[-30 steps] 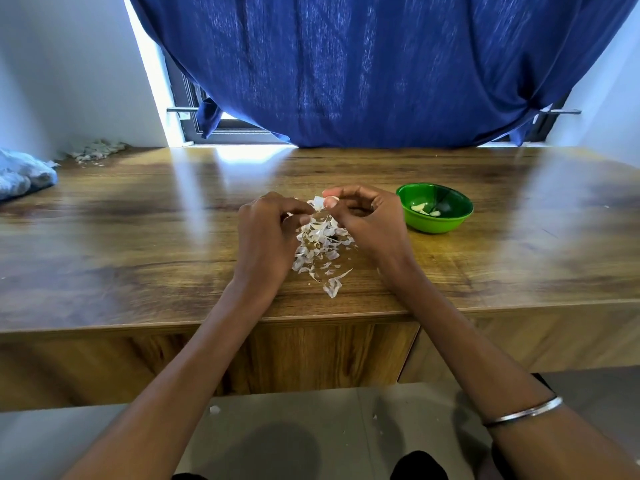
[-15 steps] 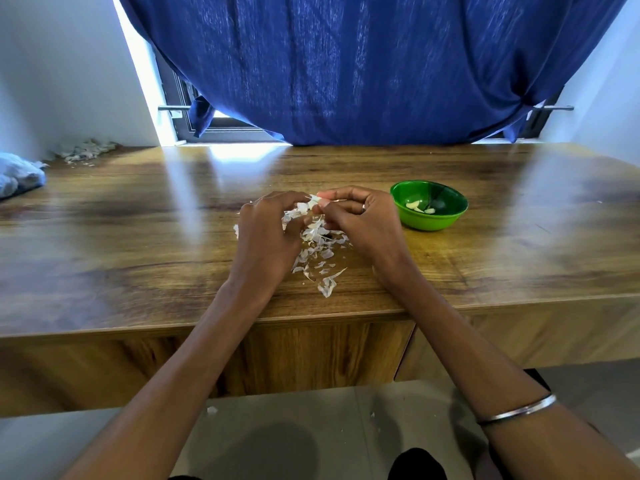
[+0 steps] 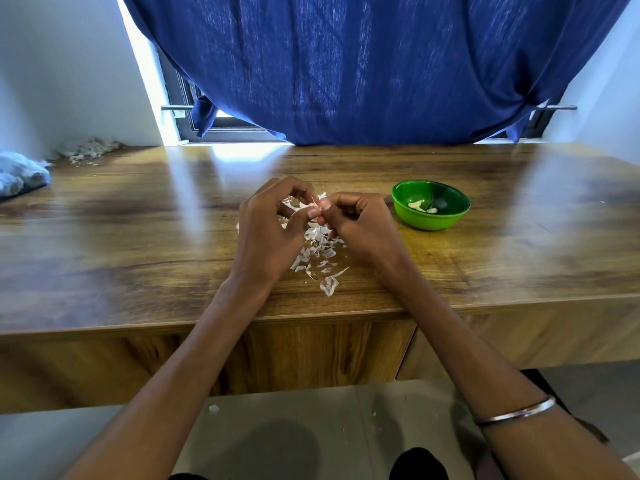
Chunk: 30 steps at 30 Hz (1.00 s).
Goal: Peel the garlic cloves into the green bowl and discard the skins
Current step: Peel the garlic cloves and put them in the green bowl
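My left hand (image 3: 268, 230) and my right hand (image 3: 360, 225) meet over the middle of the wooden table (image 3: 138, 244), fingertips pinching a garlic clove (image 3: 313, 204) with papery skin sticking up from it. The clove itself is mostly hidden by my fingers. Below the hands lies a scatter of white garlic skins (image 3: 320, 258), reaching toward the front edge. The green bowl (image 3: 431, 216) stands just right of my right hand, with a few peeled cloves (image 3: 420, 206) in it.
A blue curtain (image 3: 363, 64) hangs behind the table. At the far left sit a pale blue cloth bundle (image 3: 19, 173) and a small heap of dry skins (image 3: 88, 150). Bits of skin lie on the floor (image 3: 213, 408) below the table edge.
Both hands stay together over the skin pile, fingers shifting slightly as they work at the clove. The bowl has not moved.
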{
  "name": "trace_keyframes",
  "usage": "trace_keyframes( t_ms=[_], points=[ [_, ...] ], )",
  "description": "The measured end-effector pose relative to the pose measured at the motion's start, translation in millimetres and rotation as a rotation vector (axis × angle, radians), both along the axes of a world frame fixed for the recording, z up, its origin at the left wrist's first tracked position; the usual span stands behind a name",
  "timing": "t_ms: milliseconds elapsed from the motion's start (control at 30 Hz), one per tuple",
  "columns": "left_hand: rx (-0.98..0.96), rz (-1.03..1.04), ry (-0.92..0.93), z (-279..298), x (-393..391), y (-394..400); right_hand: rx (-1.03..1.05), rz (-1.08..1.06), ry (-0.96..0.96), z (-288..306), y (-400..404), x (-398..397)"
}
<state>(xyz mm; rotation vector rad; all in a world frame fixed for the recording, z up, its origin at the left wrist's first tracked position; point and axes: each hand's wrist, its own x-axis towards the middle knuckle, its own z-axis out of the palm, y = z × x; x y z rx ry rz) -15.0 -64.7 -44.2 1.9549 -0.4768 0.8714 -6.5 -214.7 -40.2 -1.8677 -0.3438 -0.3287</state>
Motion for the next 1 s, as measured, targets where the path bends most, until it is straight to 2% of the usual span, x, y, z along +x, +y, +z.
trace_keyframes(
  t_ms=[467, 633, 800, 1000],
  points=[
    [-0.008, -0.062, 0.013, -4.6, 6.6, 2.0, 0.051, 0.107, -0.036, -1.2, -5.5, 2.4],
    [-0.015, -0.131, 0.058, -5.7, 7.2, 3.4, 0.076, 0.140, 0.067, -2.7, -7.0, 2.3],
    [0.038, -0.130, 0.031, -4.4, 7.3, 1.9, 0.270, 0.210, 0.288, -2.7, -5.8, 2.7],
    [0.076, -0.082, -0.018, -2.1, 5.6, -4.6, 0.433, 0.270, 0.382, -1.1, -2.7, 4.1]
  ],
)
